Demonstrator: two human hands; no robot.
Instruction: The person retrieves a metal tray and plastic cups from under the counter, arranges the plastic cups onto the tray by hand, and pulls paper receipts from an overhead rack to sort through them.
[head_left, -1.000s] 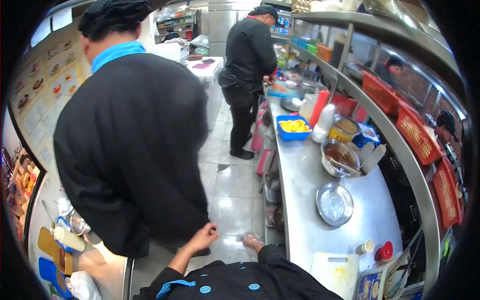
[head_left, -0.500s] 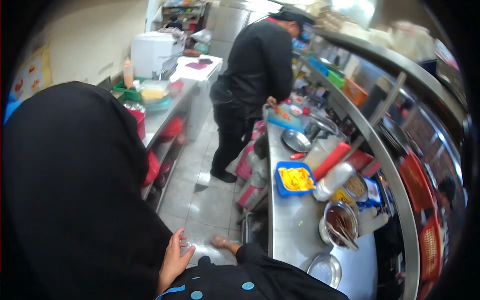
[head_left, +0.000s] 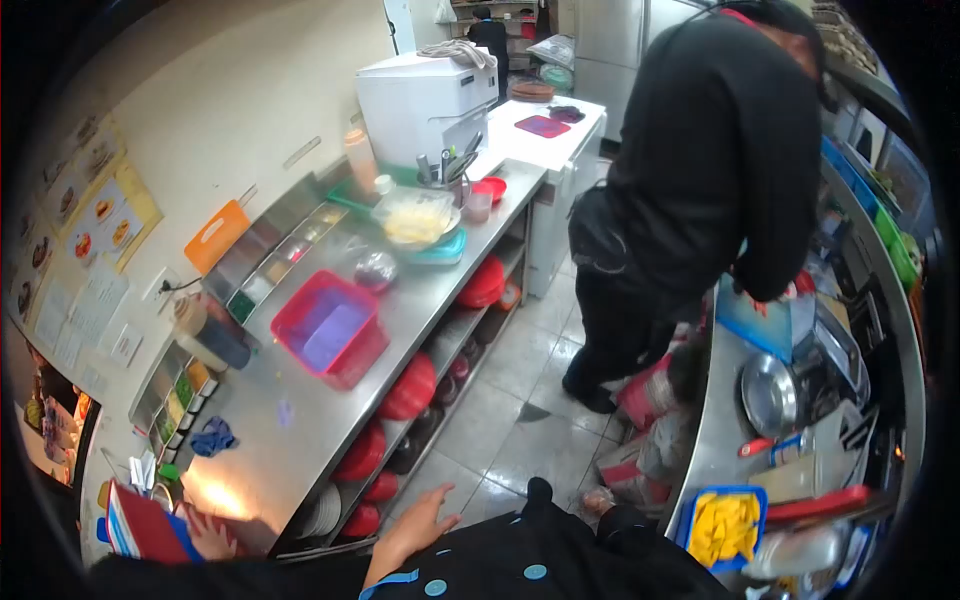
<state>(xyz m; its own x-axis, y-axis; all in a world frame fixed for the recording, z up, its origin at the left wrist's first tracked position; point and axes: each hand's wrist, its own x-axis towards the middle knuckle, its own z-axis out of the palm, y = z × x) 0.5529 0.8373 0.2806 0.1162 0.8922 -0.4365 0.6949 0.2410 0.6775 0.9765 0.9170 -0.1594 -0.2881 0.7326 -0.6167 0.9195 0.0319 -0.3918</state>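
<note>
Red dish (head_left: 363, 520) on lower shelf, nr L bench's (head_left: 330, 430) near corner. Our L hand (head_left: 410, 526) close by, empty, fingers spread. Our R hand (head_left: 599, 500) nr bags (head_left: 655, 452) below R bench's (head_left: 716, 436) edge; we can't tell its grip.

The person's hands (head_left: 415, 524) are apart over the tiled floor (head_left: 478, 432), between two metal counters (head_left: 325, 415).

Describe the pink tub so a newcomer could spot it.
Find the long steel counter on the picture's left. Around its middle stands the open pink tub. Unlike the round red dishes beneath the counter, it is boxy and holds a purple item.
</note>
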